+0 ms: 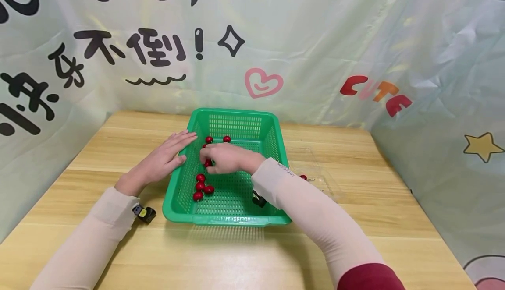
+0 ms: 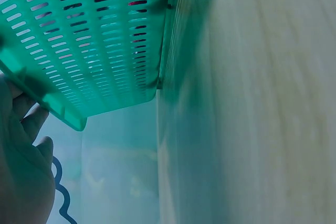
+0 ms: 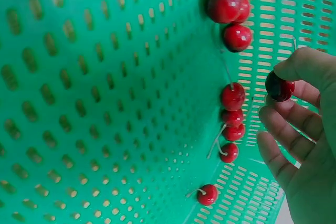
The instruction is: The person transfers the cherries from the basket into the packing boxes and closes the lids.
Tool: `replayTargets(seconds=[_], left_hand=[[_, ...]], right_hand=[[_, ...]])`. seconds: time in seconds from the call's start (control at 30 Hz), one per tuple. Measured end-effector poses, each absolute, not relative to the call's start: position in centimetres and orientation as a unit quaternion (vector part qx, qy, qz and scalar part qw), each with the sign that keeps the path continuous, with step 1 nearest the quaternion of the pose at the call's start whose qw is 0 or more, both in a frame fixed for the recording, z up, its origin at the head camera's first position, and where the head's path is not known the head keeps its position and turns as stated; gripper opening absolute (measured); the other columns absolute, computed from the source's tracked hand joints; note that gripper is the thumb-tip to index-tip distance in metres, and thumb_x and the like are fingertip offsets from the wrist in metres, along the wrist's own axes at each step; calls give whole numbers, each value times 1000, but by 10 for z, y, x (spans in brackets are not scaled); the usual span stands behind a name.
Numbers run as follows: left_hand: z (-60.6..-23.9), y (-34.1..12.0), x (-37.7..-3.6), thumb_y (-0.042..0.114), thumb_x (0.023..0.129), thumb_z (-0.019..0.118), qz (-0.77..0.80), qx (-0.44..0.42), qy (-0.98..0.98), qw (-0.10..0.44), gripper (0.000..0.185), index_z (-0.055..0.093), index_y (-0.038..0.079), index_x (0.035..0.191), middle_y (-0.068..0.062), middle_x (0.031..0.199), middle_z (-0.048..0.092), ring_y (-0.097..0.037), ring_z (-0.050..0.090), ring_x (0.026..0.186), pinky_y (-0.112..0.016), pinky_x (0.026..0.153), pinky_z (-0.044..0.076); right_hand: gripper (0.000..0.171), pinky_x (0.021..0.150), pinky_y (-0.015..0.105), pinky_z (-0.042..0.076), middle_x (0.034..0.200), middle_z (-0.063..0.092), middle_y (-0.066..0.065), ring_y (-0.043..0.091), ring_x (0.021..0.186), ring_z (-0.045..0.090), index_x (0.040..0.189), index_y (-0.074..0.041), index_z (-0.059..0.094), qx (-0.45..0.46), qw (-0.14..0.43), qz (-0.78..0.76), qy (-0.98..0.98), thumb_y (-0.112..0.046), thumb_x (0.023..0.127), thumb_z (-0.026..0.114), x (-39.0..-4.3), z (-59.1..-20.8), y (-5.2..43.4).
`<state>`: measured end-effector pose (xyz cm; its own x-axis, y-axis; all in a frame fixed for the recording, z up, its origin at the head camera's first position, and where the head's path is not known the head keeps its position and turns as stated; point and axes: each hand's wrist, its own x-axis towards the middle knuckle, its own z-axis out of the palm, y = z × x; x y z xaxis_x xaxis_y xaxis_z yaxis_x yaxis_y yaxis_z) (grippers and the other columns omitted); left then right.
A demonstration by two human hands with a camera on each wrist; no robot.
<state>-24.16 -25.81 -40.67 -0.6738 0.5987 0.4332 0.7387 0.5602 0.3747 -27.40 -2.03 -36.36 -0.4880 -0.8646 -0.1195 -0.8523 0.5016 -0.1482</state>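
Observation:
A green plastic basket (image 1: 232,218) with slotted walls stands on the table. My left hand (image 1: 163,158) rests on its left rim, fingers fairly straight; the left wrist view shows the fingers (image 2: 34,121) against the rim from outside. Inside the basket, my right hand (image 1: 226,157) pinches a dark red cherry (image 3: 280,86) between thumb and fingers. Several more cherries (image 3: 232,96) lie along the basket's left side, some with stems. One lone cherry (image 1: 226,139) sits toward the far wall. The right hand hides part of the row in the head view.
Right of the basket, partly behind the right forearm, lies a clear plastic container (image 1: 319,178) with a cherry (image 1: 303,177) in it. A wooden table (image 1: 236,259) carries everything. Printed cloth (image 1: 315,40) hangs behind and at both sides.

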Motion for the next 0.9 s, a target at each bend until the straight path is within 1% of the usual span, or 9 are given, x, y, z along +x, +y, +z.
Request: replayTargets(seconds=[0.13, 0.33, 0.5, 0.63, 0.77, 0.9], left_hand=[[-408, -258, -242, 26, 104, 46, -271, -386, -872, 130, 53, 36, 2, 150, -13, 156, 33, -35, 18, 146, -57, 117, 7], [-409, -258, -243, 30, 104, 44, -273, -384, -872, 128, 54, 36, 4, 151, -12, 156, 32, -33, 17, 147, -57, 117, 7], [-409, -259, -242, 31, 104, 45, -271, -385, -873, 130, 54, 36, 4, 151, -12, 156, 33, -34, 18, 147, -59, 116, 8], [-408, -259, -242, 29, 104, 46, -272, -385, -872, 130, 53, 36, 3, 150, -13, 156, 33, -35, 18, 146, -59, 116, 8], [-408, -259, -241, 26, 104, 46, -272, -384, -873, 131, 53, 37, 2, 150, -14, 155, 33, -36, 19, 146, -59, 116, 9], [-407, -259, -241, 26, 104, 46, -270, -384, -873, 132, 53, 36, 3, 150, -14, 155, 33, -36, 19, 146, -58, 116, 8]], right_hand=[[18, 78, 22, 45, 101, 56, -7, 10, 86, 52, 109, -17, 61, -499, 83, -46, 862, -26, 93, 64, -273, -360, -18], [15, 73, 23, 44, 95, 54, -5, 11, 83, 49, 104, -15, 58, -497, 77, -83, 860, -24, 93, 64, -273, -351, -13], [16, 75, 24, 44, 98, 54, -6, 11, 83, 50, 106, -16, 59, -496, 62, -104, 860, -23, 92, 63, -270, -343, -9], [18, 79, 28, 42, 100, 55, -8, 10, 85, 50, 107, -17, 58, -497, 48, -101, 861, -24, 91, 63, -267, -336, -6], [17, 82, 33, 38, 100, 56, -10, 7, 87, 50, 105, -20, 58, -495, 17, -79, 865, -27, 91, 62, -261, -328, -2], [18, 83, 31, 37, 100, 56, -12, 6, 89, 51, 106, -20, 59, -498, -14, -59, 865, -29, 90, 61, -256, -321, 4]])
